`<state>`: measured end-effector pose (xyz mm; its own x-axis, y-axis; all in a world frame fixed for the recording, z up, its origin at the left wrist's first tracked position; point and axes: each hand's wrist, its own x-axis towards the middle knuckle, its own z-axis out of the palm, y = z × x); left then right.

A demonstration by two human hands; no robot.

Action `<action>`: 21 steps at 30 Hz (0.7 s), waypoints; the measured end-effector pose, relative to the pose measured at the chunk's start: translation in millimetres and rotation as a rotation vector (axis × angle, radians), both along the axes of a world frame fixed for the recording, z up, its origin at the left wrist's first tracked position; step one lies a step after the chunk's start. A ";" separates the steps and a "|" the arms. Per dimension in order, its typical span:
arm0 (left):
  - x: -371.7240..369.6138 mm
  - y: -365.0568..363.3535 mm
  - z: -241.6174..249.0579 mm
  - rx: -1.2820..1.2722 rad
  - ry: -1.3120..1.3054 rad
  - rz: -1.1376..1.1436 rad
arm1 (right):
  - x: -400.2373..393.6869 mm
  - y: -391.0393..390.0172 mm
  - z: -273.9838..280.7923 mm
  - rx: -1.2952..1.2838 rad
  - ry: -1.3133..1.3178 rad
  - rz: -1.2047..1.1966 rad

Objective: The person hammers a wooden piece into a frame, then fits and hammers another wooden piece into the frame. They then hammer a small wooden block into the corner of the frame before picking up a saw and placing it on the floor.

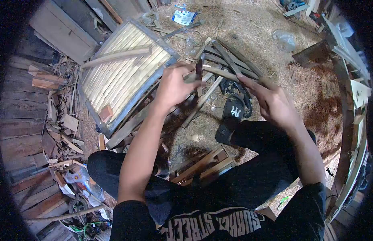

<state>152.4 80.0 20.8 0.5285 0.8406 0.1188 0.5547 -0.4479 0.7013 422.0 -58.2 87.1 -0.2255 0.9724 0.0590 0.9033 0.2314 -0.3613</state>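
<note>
My right hand (275, 102) is closed around the wooden handle of a hammer (222, 73), which reaches leftward from my fingers. The hammer's dark head is upright, right beside my left hand (174, 86). The left fingers are bent and pressed together close to that head; what they hold is partly hidden and blurred. Under both hands lies a loose pile of wooden slats (238, 60). To the left leans a panel of pale slats (126, 60) with a grey frame, and a loose board (118, 56) lies across it.
My foot in a black slipper (234, 108) is by the slats. A small wooden frame (202, 166) lies between my legs. Wood scraps (65, 120) and plastic litter (82, 176) line the left wall. A plastic bag (283, 40) and a blue-white packet (184, 17) lie on the sawdust-covered floor.
</note>
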 end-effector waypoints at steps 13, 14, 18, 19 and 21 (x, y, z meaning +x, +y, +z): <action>9.4 -12.1 9.5 -0.130 0.295 0.130 | 0.8 0.6 -13.1 0.077 0.094 -0.011; 9.6 -12.2 9.7 -0.095 0.351 0.126 | 0.6 0.7 -14.0 0.074 0.076 -0.012; 9.2 -9.9 2.1 -0.059 0.421 0.145 | -2.2 1.1 -11.0 0.050 0.068 -0.022; 9.8 -9.2 1.3 -0.051 0.439 0.135 | -2.1 1.2 -11.9 0.050 0.068 -0.023; 10.0 -9.5 -0.8 -0.045 0.457 0.123 | -1.7 1.1 -14.3 0.048 0.053 -0.025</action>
